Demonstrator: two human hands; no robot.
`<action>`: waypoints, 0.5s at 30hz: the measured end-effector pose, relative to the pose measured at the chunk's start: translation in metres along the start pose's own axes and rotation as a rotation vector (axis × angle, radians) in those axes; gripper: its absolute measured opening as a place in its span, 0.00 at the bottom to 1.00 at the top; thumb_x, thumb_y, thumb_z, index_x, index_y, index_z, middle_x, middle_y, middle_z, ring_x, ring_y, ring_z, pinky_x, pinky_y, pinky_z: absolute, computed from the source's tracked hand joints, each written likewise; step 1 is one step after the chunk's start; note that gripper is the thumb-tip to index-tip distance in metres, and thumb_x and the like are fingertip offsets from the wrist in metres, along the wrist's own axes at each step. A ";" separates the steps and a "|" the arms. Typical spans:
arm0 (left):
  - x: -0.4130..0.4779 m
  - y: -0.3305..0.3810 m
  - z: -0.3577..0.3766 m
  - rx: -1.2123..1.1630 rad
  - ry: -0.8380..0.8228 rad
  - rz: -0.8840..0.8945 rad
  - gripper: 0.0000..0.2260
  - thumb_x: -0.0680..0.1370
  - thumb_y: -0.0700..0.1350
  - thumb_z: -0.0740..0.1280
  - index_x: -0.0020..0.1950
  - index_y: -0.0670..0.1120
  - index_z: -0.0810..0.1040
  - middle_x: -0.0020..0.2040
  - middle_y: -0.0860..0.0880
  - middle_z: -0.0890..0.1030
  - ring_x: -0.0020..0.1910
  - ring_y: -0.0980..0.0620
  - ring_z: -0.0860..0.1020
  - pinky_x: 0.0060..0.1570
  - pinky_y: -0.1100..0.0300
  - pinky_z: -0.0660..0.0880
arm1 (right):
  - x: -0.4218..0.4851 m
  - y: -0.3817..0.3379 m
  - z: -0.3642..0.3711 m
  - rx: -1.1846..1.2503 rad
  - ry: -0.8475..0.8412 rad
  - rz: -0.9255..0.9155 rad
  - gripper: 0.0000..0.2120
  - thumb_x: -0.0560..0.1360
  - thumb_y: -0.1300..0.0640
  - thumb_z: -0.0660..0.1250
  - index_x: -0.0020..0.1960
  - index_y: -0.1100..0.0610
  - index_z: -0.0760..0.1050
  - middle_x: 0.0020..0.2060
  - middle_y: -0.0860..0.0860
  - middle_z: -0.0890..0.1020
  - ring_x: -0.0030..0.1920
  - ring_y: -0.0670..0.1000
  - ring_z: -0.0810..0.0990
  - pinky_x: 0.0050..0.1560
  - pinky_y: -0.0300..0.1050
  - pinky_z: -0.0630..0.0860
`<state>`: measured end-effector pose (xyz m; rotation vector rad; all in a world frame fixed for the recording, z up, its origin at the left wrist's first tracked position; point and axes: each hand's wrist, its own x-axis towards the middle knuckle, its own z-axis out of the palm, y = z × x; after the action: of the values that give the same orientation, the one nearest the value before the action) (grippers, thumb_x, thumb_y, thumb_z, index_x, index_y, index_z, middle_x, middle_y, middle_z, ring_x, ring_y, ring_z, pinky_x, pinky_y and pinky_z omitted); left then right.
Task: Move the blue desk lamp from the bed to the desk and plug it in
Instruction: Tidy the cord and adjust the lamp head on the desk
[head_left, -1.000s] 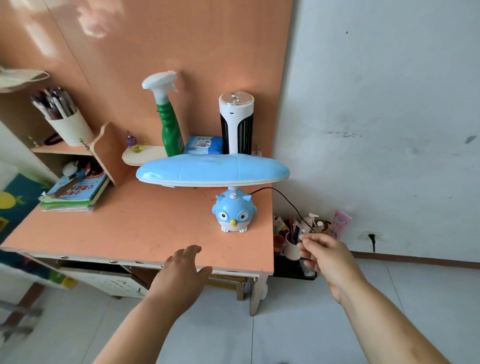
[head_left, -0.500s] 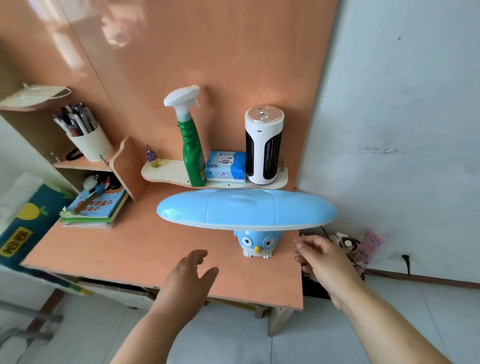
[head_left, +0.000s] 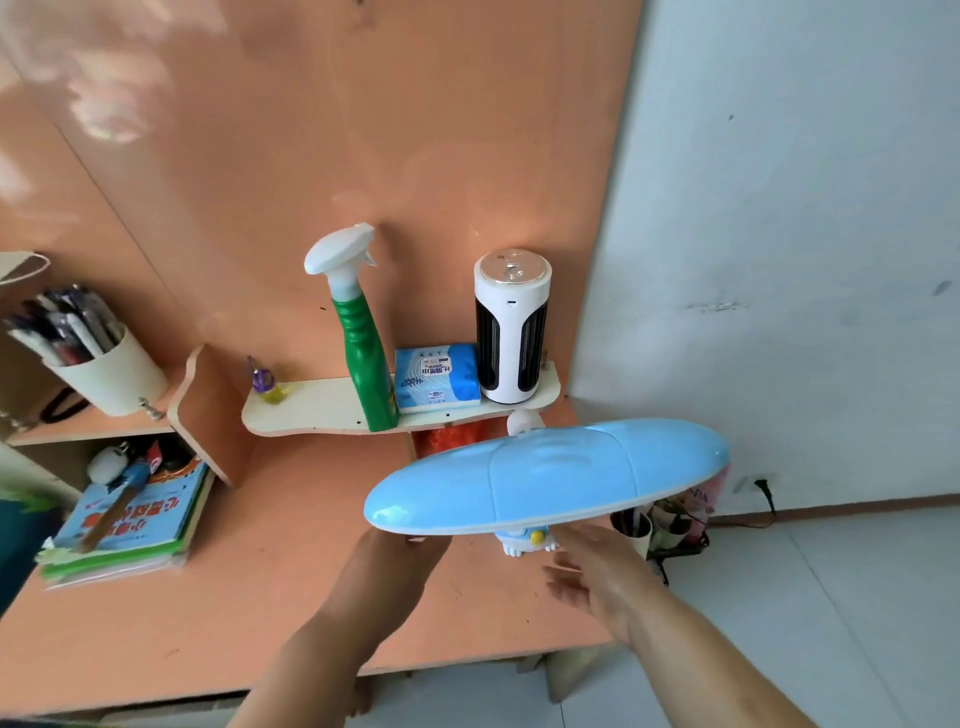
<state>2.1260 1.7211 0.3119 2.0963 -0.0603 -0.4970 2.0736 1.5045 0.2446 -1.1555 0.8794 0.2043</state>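
Observation:
The blue desk lamp stands on the orange desk near its right edge. Its long oval head tilts up to the right and covers most of the bird-shaped base. My left hand reaches up under the head's left end, and its fingertips are hidden behind the head. My right hand is just right of the base, fingers spread and blurred, with nothing seen in it. A black plug sits in a wall socket low on the white wall. The lamp's cord is not visible.
A small shelf behind the lamp holds a green spray bottle, a tissue pack and a white cylinder device. A pen cup and books sit at left. Cups and clutter crowd the floor beside the desk.
The view has moved closer and higher over the desk. My left hand rose under the lamp head. My right hand moved from the cord at the desk's edge to beside the base.

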 end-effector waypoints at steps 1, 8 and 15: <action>0.002 -0.001 -0.003 0.011 -0.006 -0.009 0.03 0.75 0.57 0.64 0.48 0.62 0.74 0.49 0.52 0.84 0.46 0.48 0.80 0.48 0.55 0.76 | 0.005 0.003 0.010 0.068 0.004 0.049 0.18 0.72 0.53 0.71 0.57 0.62 0.74 0.48 0.62 0.76 0.38 0.57 0.82 0.34 0.46 0.81; 0.015 -0.016 -0.023 0.085 -0.030 -0.042 0.08 0.75 0.58 0.63 0.52 0.59 0.75 0.42 0.55 0.81 0.33 0.54 0.76 0.35 0.60 0.74 | 0.026 0.003 0.059 0.443 0.085 -0.003 0.15 0.77 0.62 0.64 0.63 0.62 0.73 0.57 0.61 0.80 0.54 0.60 0.81 0.53 0.58 0.80; 0.024 -0.022 -0.021 0.133 -0.043 -0.042 0.14 0.77 0.54 0.64 0.61 0.52 0.76 0.53 0.58 0.78 0.40 0.61 0.77 0.34 0.69 0.69 | 0.035 -0.011 0.071 0.437 0.183 -0.018 0.18 0.75 0.65 0.64 0.65 0.63 0.72 0.60 0.61 0.78 0.57 0.60 0.80 0.58 0.57 0.77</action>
<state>2.1524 1.7441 0.2958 2.2208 -0.0759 -0.5771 2.1384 1.5511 0.2364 -0.7799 1.0143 -0.1094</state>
